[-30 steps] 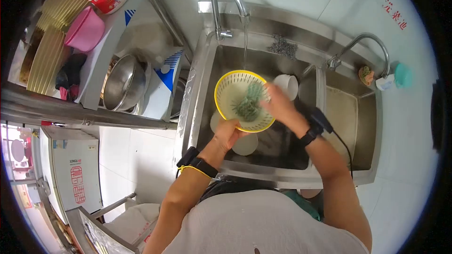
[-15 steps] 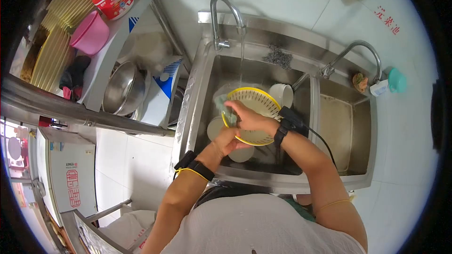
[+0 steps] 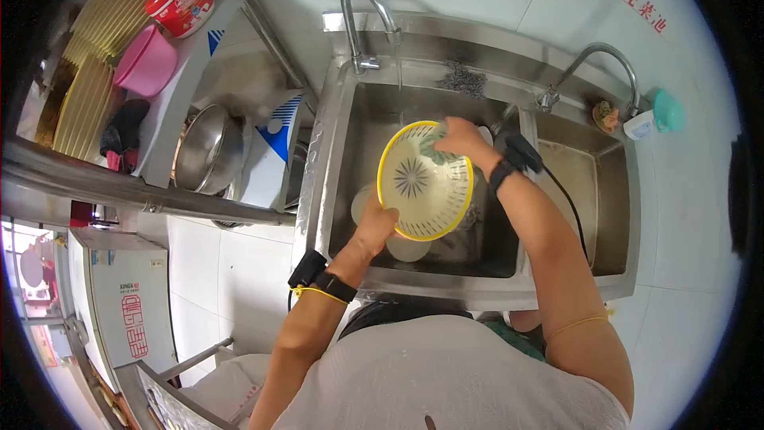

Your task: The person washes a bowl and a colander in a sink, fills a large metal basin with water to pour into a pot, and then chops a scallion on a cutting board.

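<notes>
A green scouring cloth [image 3: 430, 146] is gripped in the curled right hand [image 3: 464, 140] and held at the inner wall of the yellow-rimmed basket [image 3: 426, 201], whose open bowl lies leftward and bodyward of that hand. The near-left rim is clasped by the left hand [image 3: 376, 227], thumb over it. The basket is held tilted above the sink basin [image 3: 364, 139]; it is pale, roundish, slotted, without a clear long axis.

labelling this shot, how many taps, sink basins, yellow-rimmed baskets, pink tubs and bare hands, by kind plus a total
Taps: 2
Sink basins: 2
Yellow-rimmed basket: 1
Pink tub: 1
Bare hands: 2
Total: 8
</notes>
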Tool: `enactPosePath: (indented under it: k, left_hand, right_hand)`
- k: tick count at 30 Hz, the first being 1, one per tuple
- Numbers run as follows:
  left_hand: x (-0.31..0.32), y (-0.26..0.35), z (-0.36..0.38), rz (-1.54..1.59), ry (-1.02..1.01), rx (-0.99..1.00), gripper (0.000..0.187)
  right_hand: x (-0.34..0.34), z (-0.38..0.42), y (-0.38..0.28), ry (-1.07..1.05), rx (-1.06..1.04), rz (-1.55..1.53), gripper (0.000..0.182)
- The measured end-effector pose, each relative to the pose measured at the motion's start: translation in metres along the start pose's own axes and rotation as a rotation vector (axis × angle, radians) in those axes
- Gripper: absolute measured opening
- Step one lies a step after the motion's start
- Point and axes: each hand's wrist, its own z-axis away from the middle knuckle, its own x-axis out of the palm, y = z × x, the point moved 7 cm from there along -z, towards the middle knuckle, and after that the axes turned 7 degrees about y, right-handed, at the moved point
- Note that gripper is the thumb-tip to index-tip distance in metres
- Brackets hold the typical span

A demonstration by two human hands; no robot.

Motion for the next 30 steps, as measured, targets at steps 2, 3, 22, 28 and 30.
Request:
enactPosePath:
  k: [2, 3, 22, 28, 30]
  left_hand:
    - [-0.009, -0.008, -0.008, -0.053, 0.064, 0.092, 0.063]
    - [-0.012, -0.007, -0.012, -0.110, 0.082, 0.213, 0.063]
    - [-0.031, 0.036, -0.031, 0.192, 0.145, 0.025, 0.026]
    - [-0.047, 0.028, 0.000, -0.901, 0.168, 0.015, 0.029]
    - [-0.027, -0.002, -0.024, -0.478, 0.359, 0.304, 0.038]
  right_hand:
    - [0.028, 0.003, 0.049, 0.017, 0.113, -0.204, 0.040]
    - [0.040, 0.011, 0.068, 0.037, 0.232, -0.411, 0.038]
    - [-0.009, 0.084, 0.042, 0.519, 0.160, -0.833, 0.030]
    - [-0.013, 0.076, 0.019, 0.470, 0.019, -0.896, 0.024]
    - [0.047, 0.056, 0.068, 0.485, 0.083, -1.330, 0.039]
